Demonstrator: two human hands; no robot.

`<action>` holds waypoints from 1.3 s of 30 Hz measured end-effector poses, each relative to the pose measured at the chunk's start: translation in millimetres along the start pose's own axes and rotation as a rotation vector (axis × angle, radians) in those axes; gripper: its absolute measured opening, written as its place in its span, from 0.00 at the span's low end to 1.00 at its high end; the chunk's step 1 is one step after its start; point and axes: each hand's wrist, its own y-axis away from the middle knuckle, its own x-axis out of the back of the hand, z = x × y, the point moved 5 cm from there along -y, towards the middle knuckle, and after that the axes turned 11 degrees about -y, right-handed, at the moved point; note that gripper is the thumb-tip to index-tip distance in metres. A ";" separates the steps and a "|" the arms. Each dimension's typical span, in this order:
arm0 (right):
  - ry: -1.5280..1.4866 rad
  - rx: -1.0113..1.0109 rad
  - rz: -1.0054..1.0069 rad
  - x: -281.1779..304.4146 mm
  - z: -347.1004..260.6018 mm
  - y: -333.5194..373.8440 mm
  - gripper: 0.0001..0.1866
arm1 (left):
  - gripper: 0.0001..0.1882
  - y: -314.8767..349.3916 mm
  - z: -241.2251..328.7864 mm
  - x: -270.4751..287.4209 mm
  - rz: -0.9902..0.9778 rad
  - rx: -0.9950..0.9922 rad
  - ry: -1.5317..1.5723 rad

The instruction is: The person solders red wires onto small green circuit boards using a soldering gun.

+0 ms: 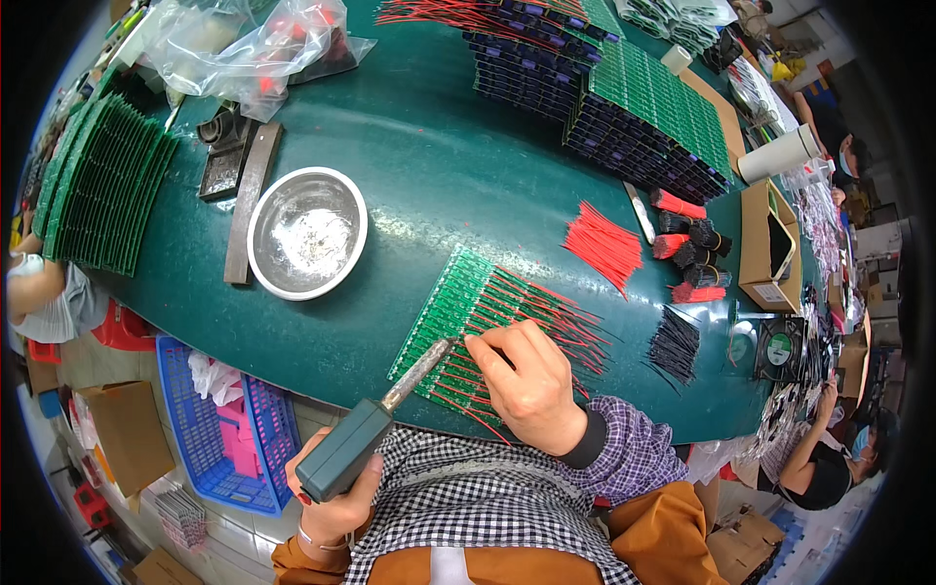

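**Head view: soldering iron meets wired board at the near table edge**

Head camera shows us working at the near rim of the green table [429,166]. Our left hand [331,497] hangs below that edge, fingers wrapped tight around the grey handle of the soldering iron [375,429], whose tip slants up and right onto the green circuit board [453,302]. Our right hand [531,385] rests on the board's near end, fingertips pinched on a thin red wire [487,348] just beside the tip. The board lies close to the near edge, its red leads fanning right. Open tabletop stretches far of the board. A steel bowl [307,232] sits to the left, loose red wires [604,244] to the right, and stacked boards [648,122] crowd the far right.
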 end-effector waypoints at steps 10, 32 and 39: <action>0.000 -0.003 0.003 -0.7 -1.0 -0.8 0.16 | 0.14 5.1 -1.0 6.1 0.092 -0.038 0.057; 0.447 -0.429 0.369 140.1 57.9 95.4 0.11 | 0.21 25.8 -26.8 11.2 0.140 0.275 0.229; 0.516 -0.521 0.287 161.5 75.4 127.2 0.10 | 0.25 1.4 -13.5 3.5 0.252 0.062 0.257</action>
